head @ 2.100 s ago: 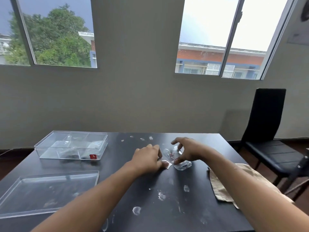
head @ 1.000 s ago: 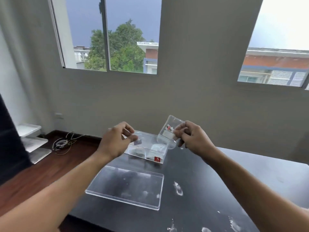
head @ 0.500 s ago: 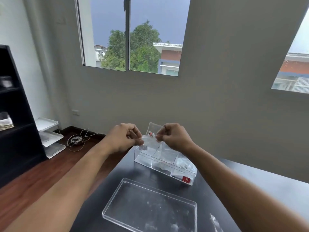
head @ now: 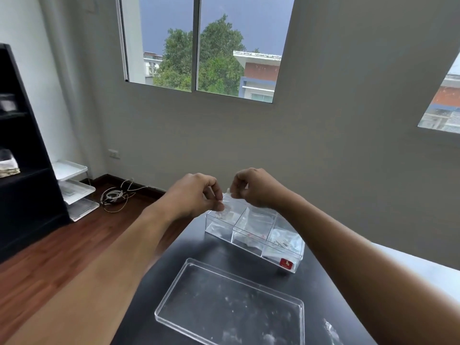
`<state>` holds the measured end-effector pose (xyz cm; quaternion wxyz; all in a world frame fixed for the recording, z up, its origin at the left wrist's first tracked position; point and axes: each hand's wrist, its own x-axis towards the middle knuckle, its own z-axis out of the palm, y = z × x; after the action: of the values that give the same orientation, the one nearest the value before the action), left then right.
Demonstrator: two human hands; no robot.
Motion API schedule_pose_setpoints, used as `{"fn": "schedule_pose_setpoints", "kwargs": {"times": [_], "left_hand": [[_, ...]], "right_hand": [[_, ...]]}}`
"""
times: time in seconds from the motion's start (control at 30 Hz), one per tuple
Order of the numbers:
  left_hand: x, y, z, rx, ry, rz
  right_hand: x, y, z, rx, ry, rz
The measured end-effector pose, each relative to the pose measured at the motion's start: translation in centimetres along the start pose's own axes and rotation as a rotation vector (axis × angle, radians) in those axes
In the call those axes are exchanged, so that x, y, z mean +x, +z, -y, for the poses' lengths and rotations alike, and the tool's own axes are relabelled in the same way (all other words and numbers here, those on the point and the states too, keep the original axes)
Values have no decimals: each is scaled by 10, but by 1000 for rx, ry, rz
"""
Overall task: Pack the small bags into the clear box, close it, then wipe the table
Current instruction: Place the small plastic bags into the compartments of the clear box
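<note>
A clear box (head: 283,255) with three compartments stands lidless on the black table (head: 159,270), a red sticker on its near right corner. Small bags lie in its middle and right compartments. Above the box's far left compartment, my left hand (head: 194,195) and my right hand (head: 254,188) each pinch one side of a small clear bag (head: 227,197). The bag hangs between the fingertips and is mostly hidden by them. The box's clear lid (head: 231,305) lies flat on the table in front of the box.
White smears (head: 331,327) mark the table at lower right. The table's left edge drops to a wooden floor with a coil of cable (head: 114,195), a white tiered rack (head: 74,188) and a black shelf unit (head: 22,150) at far left.
Both hands lifted the small bag off the table and carried it left, over the box. The view swung left with them. The bag is now lower, over the left compartment.
</note>
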<state>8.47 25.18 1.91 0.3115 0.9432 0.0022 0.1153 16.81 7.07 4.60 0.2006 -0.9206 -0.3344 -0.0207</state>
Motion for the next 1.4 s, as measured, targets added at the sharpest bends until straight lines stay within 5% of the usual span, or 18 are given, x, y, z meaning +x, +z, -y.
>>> {"fn": "schedule_pose_setpoints", "kwargs": {"times": [0.6, 1.1, 1.4], "left_hand": [[-3, 24, 0, -76, 67, -94], [-17, 40, 7, -274, 73, -128], [-36, 33, 9, -72, 170, -242]], "right_hand": [[8, 9, 6, -156, -25, 76], [-16, 6, -11, -73, -52, -61], [-57, 2, 5, -45, -91, -228]]}}
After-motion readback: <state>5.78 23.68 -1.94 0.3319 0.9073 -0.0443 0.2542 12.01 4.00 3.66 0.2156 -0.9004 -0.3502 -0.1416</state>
